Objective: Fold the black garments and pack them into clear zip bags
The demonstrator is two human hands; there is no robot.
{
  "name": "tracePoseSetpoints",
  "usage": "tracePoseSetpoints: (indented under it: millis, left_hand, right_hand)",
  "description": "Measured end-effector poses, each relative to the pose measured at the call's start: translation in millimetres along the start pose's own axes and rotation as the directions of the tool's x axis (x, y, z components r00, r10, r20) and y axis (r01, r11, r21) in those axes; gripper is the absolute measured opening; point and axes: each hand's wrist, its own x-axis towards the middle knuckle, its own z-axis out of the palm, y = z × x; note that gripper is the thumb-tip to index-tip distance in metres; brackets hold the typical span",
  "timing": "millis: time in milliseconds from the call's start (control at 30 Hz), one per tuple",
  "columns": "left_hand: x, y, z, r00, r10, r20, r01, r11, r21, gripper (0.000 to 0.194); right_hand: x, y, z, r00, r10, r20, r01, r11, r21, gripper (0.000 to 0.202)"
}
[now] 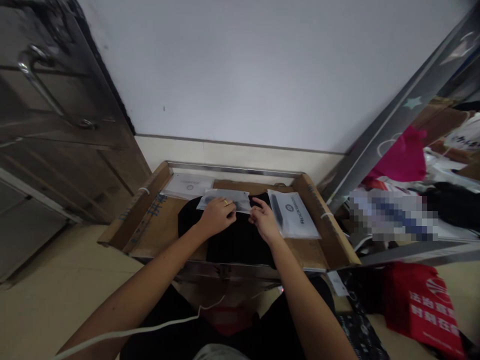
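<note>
A clear plastic pouch (240, 199) with a dark item in it lies on folded black fabric (240, 245) over a cardboard tray. My left hand (218, 216) is closed on the pouch's near-left part, its fingers bent, with a ring on one finger. At the pouch's right corner is my right hand (265, 220), its index finger stretched out and its other fingers curled. Whether the right hand touches the pouch cannot be made out. To its right, a larger translucent bag (298, 220) printed "ROCKBROS" rests on the tray; a similar bag (187, 186) lies at the back left.
The cardboard tray (165, 225) has raised sides tied with white ties. A wooden door (67, 165) stands left, and a white wall (232, 75) behind. Cluttered shelving and a red bag (423, 305) are at the right. A white cable (150, 329) crosses my left forearm.
</note>
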Motion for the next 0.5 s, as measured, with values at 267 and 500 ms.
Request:
tracePoseSetpoints:
  millis: [267,500]
  left_hand:
    - [-31,-35,-23.9,0.999,-0.018,0.028,0.016,0.998,0.064,0.010]
    - [-33,-27,-24.2,0.998,-0.018,0.056,0.017,1.000,0.023,0.015]
  right_hand:
    - [-2,-2,2,1.000,0.003,0.002,-0.003,1.000,-0.011,0.055]
    - [-3,-6,3,1.000,0.021,-0.021,-0.021,1.000,-0.004,0.048]
